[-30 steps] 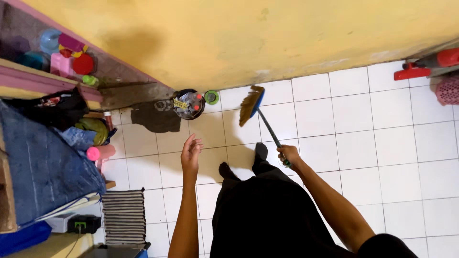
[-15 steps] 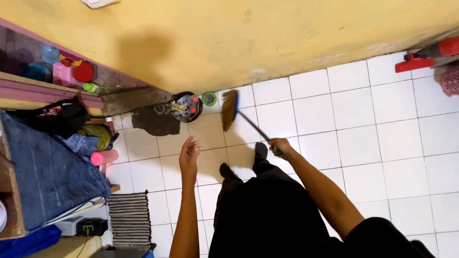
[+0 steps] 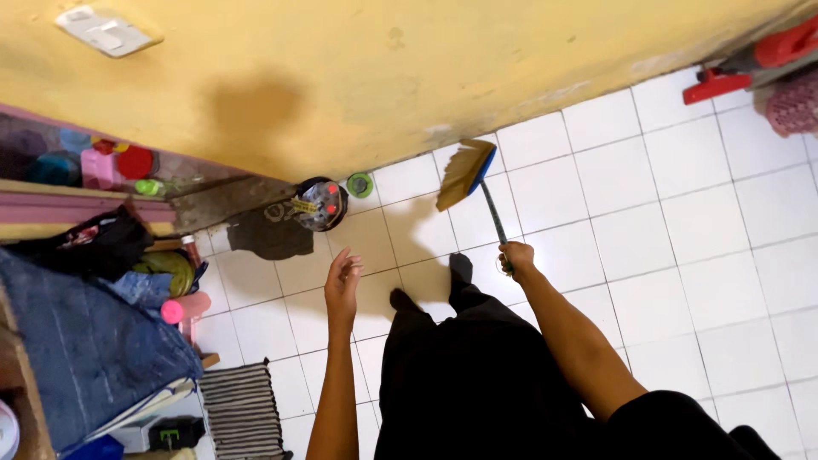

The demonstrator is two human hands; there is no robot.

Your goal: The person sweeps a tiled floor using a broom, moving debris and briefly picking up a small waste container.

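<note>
At the far left a blue cloth drapes over a low surface, with a striped mat on the white tiled floor beside it and a pink bottle just above. Further along, a dark round pot sits against the foot of the yellow wall, a small green lid just beside it. The left hand hangs free over the tiles, fingers loosely spread and holding nothing. To its right, the right hand grips the thin handle of a broom, whose straw head is tilted up near the wall base, apparently lifted off the floor. This looks like mid-sweep, between strokes along the wall edge. The next stroke would call for lowering the bristles to the tiles and drawing them away from the wall, minding the pot and lid nearby.
</note>
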